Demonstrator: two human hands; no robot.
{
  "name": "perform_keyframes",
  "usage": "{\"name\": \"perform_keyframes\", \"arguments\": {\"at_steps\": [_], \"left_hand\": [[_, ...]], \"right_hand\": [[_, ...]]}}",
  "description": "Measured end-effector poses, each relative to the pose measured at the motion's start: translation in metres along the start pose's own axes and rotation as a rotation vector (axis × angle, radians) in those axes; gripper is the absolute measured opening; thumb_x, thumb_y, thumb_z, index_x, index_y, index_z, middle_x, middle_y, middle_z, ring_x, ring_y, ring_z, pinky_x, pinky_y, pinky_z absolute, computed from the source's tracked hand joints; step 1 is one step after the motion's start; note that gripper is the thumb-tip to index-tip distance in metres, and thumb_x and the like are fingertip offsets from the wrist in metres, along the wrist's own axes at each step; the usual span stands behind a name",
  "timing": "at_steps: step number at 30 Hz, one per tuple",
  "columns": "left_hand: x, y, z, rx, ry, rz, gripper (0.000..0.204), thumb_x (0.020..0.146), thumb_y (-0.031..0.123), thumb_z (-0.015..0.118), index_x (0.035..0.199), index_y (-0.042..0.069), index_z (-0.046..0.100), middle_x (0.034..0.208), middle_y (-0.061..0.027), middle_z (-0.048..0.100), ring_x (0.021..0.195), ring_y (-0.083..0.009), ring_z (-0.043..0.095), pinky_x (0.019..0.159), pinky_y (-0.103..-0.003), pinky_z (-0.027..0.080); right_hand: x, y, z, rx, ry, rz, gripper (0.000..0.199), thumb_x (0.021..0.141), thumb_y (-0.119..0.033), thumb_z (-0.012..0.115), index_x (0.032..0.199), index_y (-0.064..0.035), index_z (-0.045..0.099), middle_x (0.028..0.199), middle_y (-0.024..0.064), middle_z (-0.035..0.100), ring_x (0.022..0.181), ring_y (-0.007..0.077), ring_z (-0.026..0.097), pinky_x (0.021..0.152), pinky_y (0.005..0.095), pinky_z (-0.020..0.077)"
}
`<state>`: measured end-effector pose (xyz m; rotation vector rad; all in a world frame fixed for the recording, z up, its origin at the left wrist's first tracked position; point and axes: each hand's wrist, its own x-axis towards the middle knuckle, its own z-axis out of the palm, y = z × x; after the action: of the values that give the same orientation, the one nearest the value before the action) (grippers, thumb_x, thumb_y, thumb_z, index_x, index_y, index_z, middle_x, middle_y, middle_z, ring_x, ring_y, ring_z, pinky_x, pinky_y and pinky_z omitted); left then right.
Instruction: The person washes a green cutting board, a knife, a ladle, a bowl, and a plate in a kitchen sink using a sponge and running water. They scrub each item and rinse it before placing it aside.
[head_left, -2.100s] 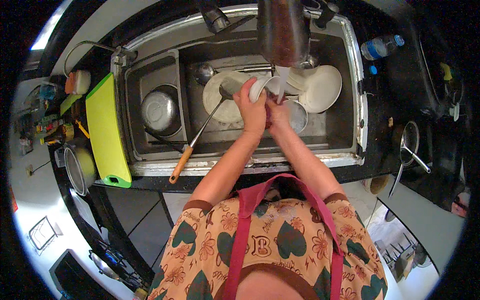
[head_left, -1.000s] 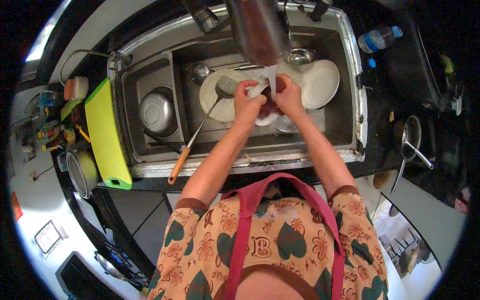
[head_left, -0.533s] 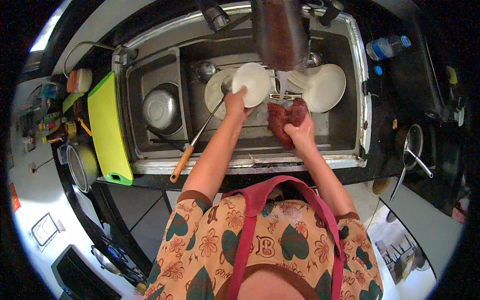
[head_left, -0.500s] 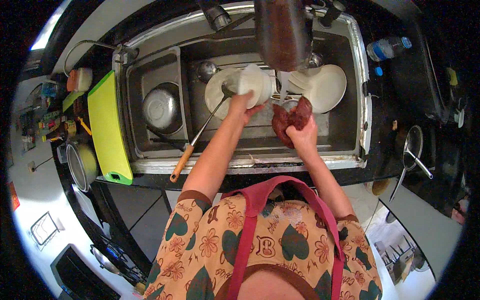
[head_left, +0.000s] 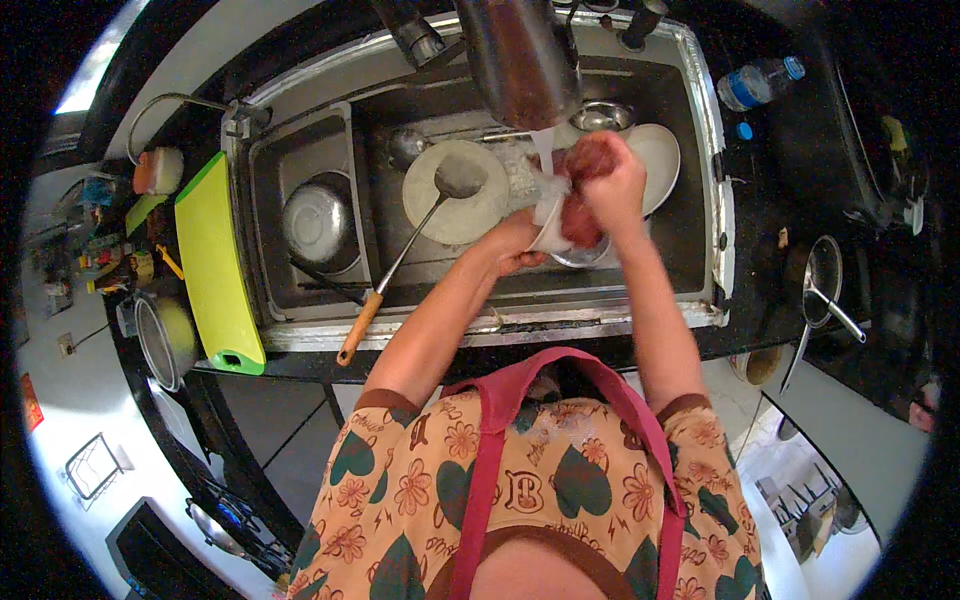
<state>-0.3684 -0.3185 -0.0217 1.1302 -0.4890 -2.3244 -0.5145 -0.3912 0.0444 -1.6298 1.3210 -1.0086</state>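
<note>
A small white plate [head_left: 548, 222] was gripped from below by the left hand [head_left: 515, 245] over the steel sink [head_left: 700, 150]. A reddish scrubbing cloth [head_left: 583, 190] was clenched in the right hand [head_left: 612, 185] and pressed against the plate, beneath the water stream [head_left: 543, 150]. Farther back, a ladle [head_left: 420, 235] was seen resting on a larger plate [head_left: 455, 195].

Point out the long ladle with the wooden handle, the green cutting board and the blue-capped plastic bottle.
Long metal ladle with wooden handle [head_left: 362, 328], head view, on the wooden handle.
Green plastic cutting board [head_left: 213, 268], head view, middle of its flat face.
Clear plastic bottle with blue cap [head_left: 755, 84], head view, on its body.
</note>
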Motion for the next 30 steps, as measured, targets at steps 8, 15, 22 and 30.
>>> {"name": "perform_keyframes", "arguments": {"at_steps": [8, 15, 22, 30], "left_hand": [[-0.003, -0.020, -0.010, -0.304, -0.119, 0.019, 0.024, 0.095, 0.022, 0.043, 0.106, 0.004, 0.056, 0.075, -0.0143, 0.064, 0.035, -0.0086, 0.041, 0.029, -0.019, 0.030], [0.008, -0.047, -0.020, -0.852, -0.314, 0.049, 0.026, 0.095, 0.023, 0.042, 0.103, 0.002, 0.055, 0.076, -0.0164, 0.060, 0.040, -0.0104, 0.042, 0.028, -0.018, 0.029], [0.023, -0.067, -0.048, -0.733, -0.229, 0.035, 0.018, 0.091, 0.025, 0.046, 0.085, 0.009, 0.054, 0.061, -0.0029, 0.048, 0.038, -0.0102, 0.038, 0.030, -0.020, 0.024], [-0.030, -0.002, -0.029, 0.131, 0.788, 0.398, 0.042, 0.076, 0.001, 0.057, 0.117, 0.004, 0.049, 0.095, -0.0157, 0.062, 0.068, -0.0279, 0.065, 0.036, -0.036, 0.048]], "right_hand": [[-0.043, 0.068, 0.025, 1.170, -0.095, 0.831, 0.020, 0.083, -0.012, 0.056, 0.100, -0.0014, 0.057, 0.086, 0.0071, 0.062, 0.076, 0.0208, 0.063, 0.069, 0.0333, 0.0515], [-0.061, 0.013, 0.002, 0.735, 0.264, 0.479, 0.034, 0.076, 0.004, 0.050, 0.110, 0.0007, 0.053, 0.099, 0.0103, 0.061, 0.088, 0.0223, 0.061, 0.080, 0.0353, 0.0501], [-0.077, 0.021, 0.002, 0.283, -0.108, 0.227, 0.035, 0.071, 0.002, 0.054, 0.105, 0.0016, 0.058, 0.095, 0.0070, 0.064, 0.088, 0.0176, 0.061, 0.084, 0.0317, 0.0479], [-0.072, 0.060, -0.010, 0.138, -0.550, 0.327, 0.043, 0.065, 0.009, 0.050, 0.107, 0.0025, 0.058, 0.093, 0.0085, 0.064, 0.087, 0.0180, 0.061, 0.082, 0.0302, 0.0477]]}}
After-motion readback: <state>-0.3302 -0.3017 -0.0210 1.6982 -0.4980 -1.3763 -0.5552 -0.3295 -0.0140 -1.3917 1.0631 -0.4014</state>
